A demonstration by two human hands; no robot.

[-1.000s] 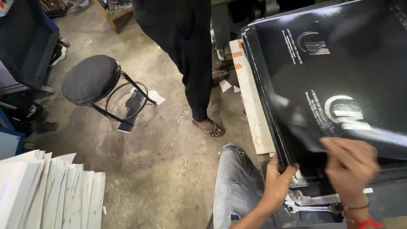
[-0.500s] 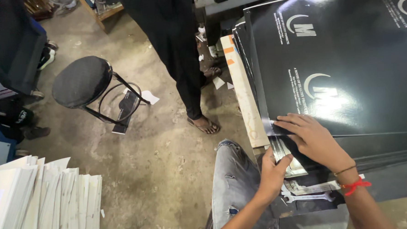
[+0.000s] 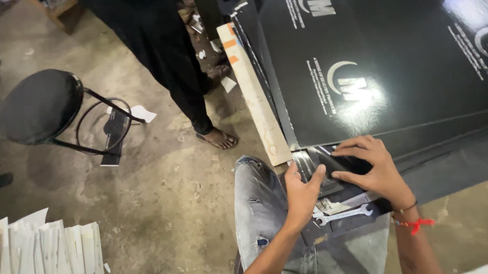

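A thick stack of large glossy black printed sheets (image 3: 394, 54) lies on a table with a pale wooden edge (image 3: 256, 101). My left hand (image 3: 301, 192) presses its fingers against the near left corner of the stack. My right hand (image 3: 369, 167), with a red thread on its wrist, lies flat with spread fingers on the same corner, touching the sheet edges. Neither hand grips anything. A silver spanner (image 3: 343, 214) rests just below both hands. My knee in grey jeans (image 3: 258, 207) is under my left arm.
A person in dark clothes and a sandal (image 3: 175, 63) stands close to the table's left edge. A black round stool (image 3: 42, 107) with a metal frame stands on the concrete floor at left. A pile of white sheets (image 3: 41, 258) lies at bottom left.
The view has shifted closer to the stack's corner. My right hand slid down from the sheet's top to the near corner, and my left hand stayed pressed there.
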